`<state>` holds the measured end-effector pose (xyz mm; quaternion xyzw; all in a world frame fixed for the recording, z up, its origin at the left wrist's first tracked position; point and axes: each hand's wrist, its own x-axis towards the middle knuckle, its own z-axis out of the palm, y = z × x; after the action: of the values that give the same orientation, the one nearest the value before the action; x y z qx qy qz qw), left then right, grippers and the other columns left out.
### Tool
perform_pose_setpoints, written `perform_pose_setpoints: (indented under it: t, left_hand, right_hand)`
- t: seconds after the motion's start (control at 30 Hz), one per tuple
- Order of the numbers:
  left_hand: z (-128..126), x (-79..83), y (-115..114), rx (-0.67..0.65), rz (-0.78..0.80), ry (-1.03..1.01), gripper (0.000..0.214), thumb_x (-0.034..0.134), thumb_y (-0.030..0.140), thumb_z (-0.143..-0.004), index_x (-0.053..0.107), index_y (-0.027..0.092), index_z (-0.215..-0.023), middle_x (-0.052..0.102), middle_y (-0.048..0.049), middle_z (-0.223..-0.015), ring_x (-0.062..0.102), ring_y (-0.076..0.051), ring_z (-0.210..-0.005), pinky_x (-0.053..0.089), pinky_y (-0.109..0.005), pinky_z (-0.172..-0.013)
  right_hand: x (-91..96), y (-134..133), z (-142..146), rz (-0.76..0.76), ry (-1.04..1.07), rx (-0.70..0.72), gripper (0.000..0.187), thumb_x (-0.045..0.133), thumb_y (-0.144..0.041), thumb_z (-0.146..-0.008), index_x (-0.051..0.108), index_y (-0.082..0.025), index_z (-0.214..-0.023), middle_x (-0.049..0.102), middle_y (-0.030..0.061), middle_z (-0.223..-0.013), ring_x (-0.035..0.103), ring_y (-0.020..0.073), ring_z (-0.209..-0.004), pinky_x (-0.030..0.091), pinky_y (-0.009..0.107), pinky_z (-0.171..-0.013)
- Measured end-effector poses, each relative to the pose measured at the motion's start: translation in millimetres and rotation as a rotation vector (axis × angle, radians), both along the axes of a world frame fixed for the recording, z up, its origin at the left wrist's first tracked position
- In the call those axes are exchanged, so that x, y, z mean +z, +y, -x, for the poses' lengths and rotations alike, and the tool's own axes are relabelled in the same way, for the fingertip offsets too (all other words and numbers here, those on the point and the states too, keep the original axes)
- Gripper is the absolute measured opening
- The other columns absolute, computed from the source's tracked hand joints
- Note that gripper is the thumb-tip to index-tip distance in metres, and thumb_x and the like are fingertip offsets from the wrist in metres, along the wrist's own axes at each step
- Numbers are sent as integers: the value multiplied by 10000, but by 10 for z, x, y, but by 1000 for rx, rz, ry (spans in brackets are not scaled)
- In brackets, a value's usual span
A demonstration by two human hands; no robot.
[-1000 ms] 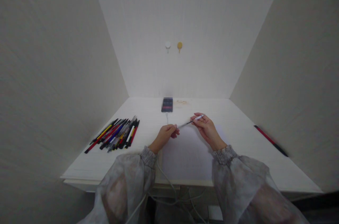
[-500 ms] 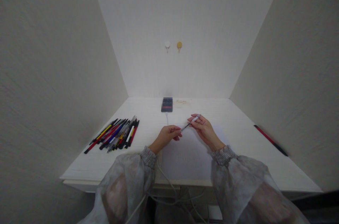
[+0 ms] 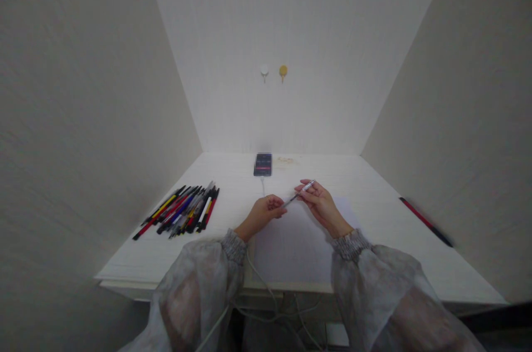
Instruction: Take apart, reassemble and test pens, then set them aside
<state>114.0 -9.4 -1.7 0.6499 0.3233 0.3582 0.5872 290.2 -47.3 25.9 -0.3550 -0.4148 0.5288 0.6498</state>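
White desk (image 3: 386, 230) w/ pen pile (image 3: 188, 211) L, phone (image 3: 263, 164) at back, fingers (image 3: 279, 212) of both hands (image 3: 261, 216) (image 3: 325, 210) pinching slim pen (image 3: 291, 200).

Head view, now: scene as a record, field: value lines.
left hand: pinching the near end of a slim pen
right hand: holding its far end
work surface: white table, pale sheet below the hands
left side: loose pile of mixed pens
right side: red-and-black pen along the edge
table back: smartphone, white cable at its near end; screen unreadable
back wall: white hook, yellow hook
unclear: whether the slim pen is whole or in parts
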Motion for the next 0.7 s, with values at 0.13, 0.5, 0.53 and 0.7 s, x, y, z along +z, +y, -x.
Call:
perform_pose_setpoints:
  t: [0.13,0.5,0.53,0.7]
  left_hand:
    - [-3,74,-62,-101,126,-30,422,537,491,-687,474,129,-894,625,-40,-655,562,-103,-494,429,-232,-498]
    - [-30,34,-38,-48,89,52,344,678,369,-576,517,125,-758,604,-8,-621,534,-76,-484,425,-215,-506]
    - [-26,33,-36,-45,81,61,322,666,368,-591,526,123,-747,606,-13,-626,537,-78,-495,424,-215,-513]
    - [3,30,-26,-39,24,91,269,630,359,-633,574,117,-735,604,-19,-628,536,-85,-536,407,-209,-533]
  right_hand:
    - [5,8,-24,-21,11,-19,331,694,-224,-586,562,-215,-889,637,11,-817,585,131,-740,458,285,-713]
    - [45,-16,15,-3,13,-2,321,695,-238,-590,560,-206,-879,635,4,-775,573,115,-658,457,278,-676]
    - [48,-16,12,1,11,-7,325,698,-240,-586,561,-208,-879,635,4,-776,574,116,-664,457,275,-673]
    - [67,-4,-49,-17,27,-64,315,693,-242,-598,567,-215,-886,629,-2,-774,576,116,-693,460,258,-660]
